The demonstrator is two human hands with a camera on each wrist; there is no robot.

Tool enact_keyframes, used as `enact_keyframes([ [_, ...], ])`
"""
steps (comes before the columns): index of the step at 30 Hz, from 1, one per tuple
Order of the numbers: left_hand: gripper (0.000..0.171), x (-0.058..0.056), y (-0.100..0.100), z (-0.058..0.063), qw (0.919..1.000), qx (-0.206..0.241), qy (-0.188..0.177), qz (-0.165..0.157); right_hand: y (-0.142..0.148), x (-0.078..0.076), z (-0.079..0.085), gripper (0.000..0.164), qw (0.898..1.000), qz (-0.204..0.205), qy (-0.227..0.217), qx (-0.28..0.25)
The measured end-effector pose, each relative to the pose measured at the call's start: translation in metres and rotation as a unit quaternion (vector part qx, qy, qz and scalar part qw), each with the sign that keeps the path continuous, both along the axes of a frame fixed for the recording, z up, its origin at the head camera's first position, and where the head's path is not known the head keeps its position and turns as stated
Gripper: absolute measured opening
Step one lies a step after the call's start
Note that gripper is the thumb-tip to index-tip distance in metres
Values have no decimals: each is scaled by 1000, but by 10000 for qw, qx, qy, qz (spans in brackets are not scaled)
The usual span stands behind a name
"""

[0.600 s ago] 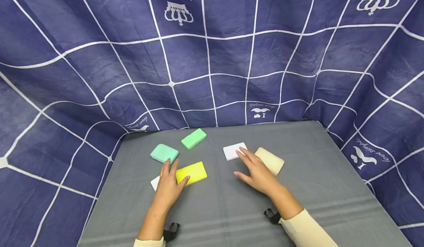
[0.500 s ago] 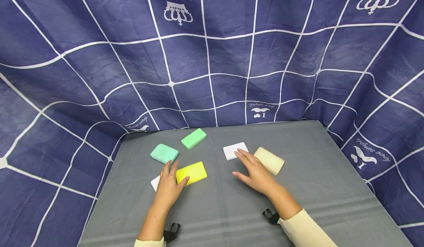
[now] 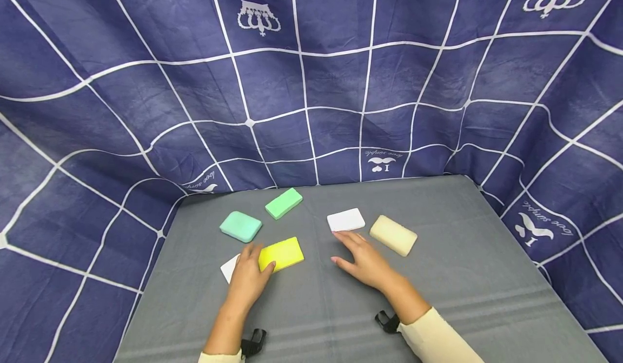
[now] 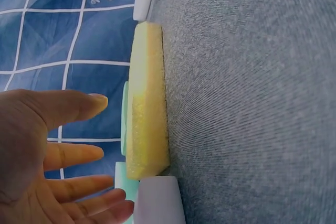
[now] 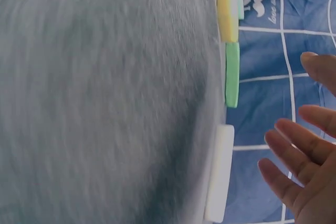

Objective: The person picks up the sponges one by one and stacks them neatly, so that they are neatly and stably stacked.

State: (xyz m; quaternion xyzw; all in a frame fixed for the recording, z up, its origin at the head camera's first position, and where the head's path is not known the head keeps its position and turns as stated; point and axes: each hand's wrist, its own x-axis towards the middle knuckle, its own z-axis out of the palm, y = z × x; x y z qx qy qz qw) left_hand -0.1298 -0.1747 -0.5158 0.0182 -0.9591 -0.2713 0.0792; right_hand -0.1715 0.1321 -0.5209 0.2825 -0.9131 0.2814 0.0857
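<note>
My left hand hovers over the left end of a yellow sponge and a white block that it partly covers. In the left wrist view its fingers are spread and relaxed, apart from the yellow sponge. My right hand is held above the table just in front of another white block, left of a cream sponge-like block. Its fingers are loosely extended in the right wrist view and touch nothing, with the white block lying beyond them.
Behind the left hand lie a mint block and a green block. All rest on a grey cloth-covered table. A blue curtain with white lines encloses the back and sides. Black straps sit at the wrists.
My right hand has drawn left and toward me, away from the white and cream blocks, uncovering them. The left hand has shifted slightly, its fingertips now nearer me. The blocks have stayed put.
</note>
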Motion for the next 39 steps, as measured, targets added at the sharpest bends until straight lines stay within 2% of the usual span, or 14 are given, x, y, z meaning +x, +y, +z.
enact_keyframes([
  [8, 56, 0, 0, -2, 9999, -25, -159, 65, -18, 4, -7, 58, 9994, 277, -184, 69],
  [14, 53, -1, 1, -7, 9999, -34, -148, 54, -29, 6, -10, 56, 9986, 432, -283, 118],
  [23, 53, -2, 1, -9, 10000, -56, -49, -50, -49, 8, -10, 58, 9959, 546, -711, 118],
  [39, 58, -1, 1, -8, 9998, -169, 28, -123, -71, 10, -17, 59, 9927, 591, -1044, 147],
])
